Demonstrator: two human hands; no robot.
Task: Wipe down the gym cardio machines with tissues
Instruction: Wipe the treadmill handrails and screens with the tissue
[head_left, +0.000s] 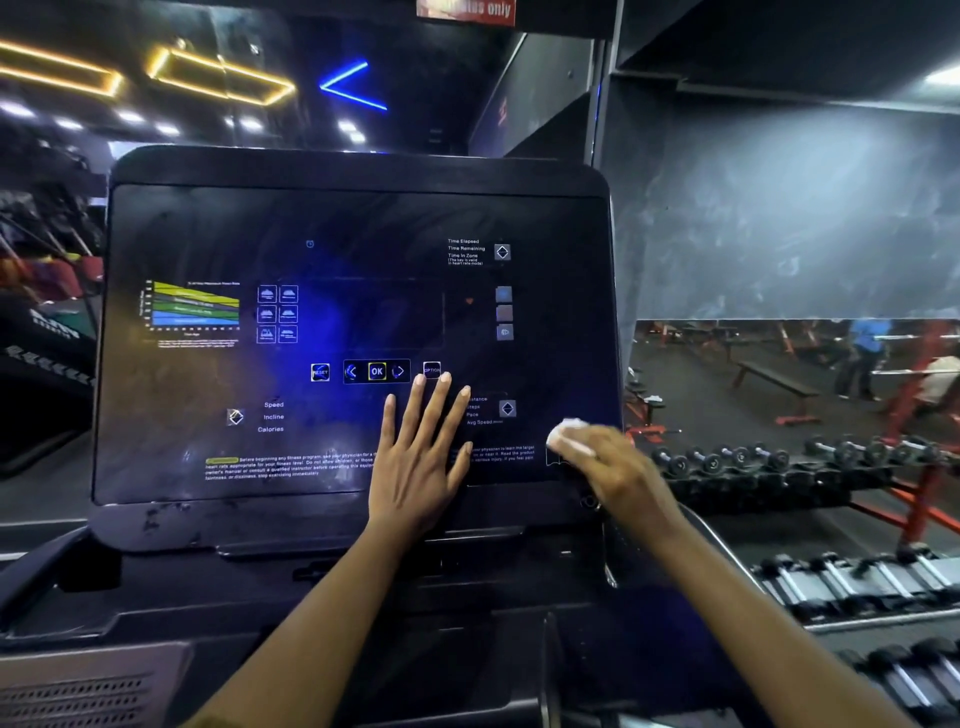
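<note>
The tissue (569, 436), a crumpled white wad, lay against the near right corner of the cardio machine's console (208, 234), just beside the panel's right edge. The right hand (615, 467) covered it from the near side, fingers drawn together and bent over the wad, pressing it to the glossy face; blur on that hand kept the exact grip from being read, though a bit of tissue showed past the fingertips. To its left, apart from it, the left hand (421, 457) rested flat on the panel with its fingers straight and spread, the tips just below the lit OK button (377, 371) and the palm over the printed warning text (291, 466). It seemed to be bracing the console rather than cleaning. The step in hand looked like the wiping of the console face, with work at the near right corner and the wide left and far parts of the panel showing smears and dull patches. The next move would probably call for sweeping the wad left across the panel under steady, light pressure, lifting or sliding the bracing hand out of its path, and taking care over the touch keys. Beyond the console's right side, rows of dumbbells (727, 460) sat on a rack.
</note>
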